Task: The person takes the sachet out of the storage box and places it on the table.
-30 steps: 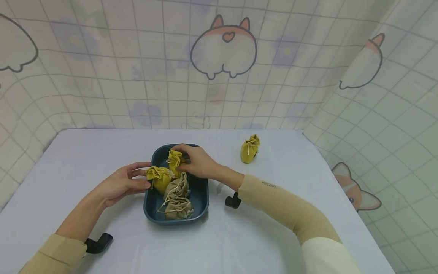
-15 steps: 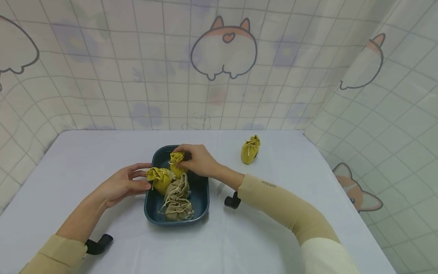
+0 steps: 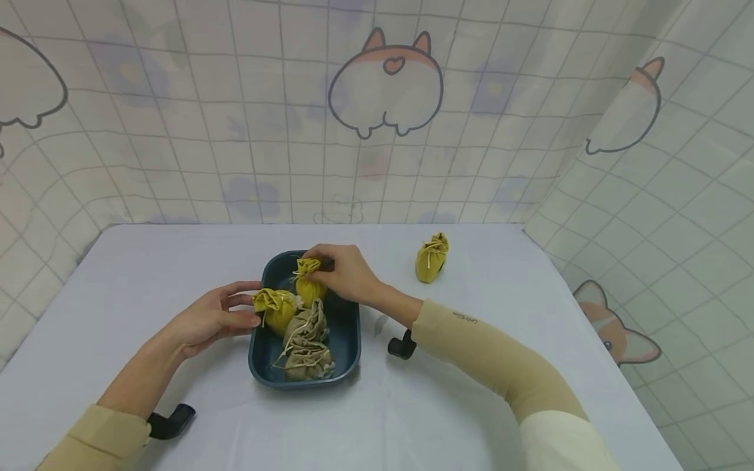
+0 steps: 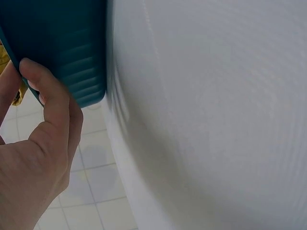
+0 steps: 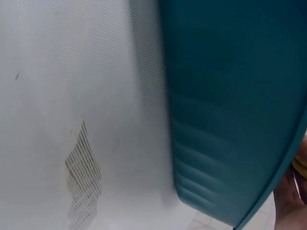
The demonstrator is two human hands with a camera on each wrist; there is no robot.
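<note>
By the far edge of the tray (image 3: 344, 337), the right hand (image 3: 347, 271) pinches a yellow pouch (image 3: 308, 289), straighter now and seemingly better seated, the left hand (image 3: 206, 320) spread at the left edge.

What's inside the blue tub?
The blue tub holds a left yellow pouch, a far yellow pouch pinched by the right hand, a middle tan pouch and a near tan pouch. What's under them is covered, and what the pouches hold can't be seen.
</note>
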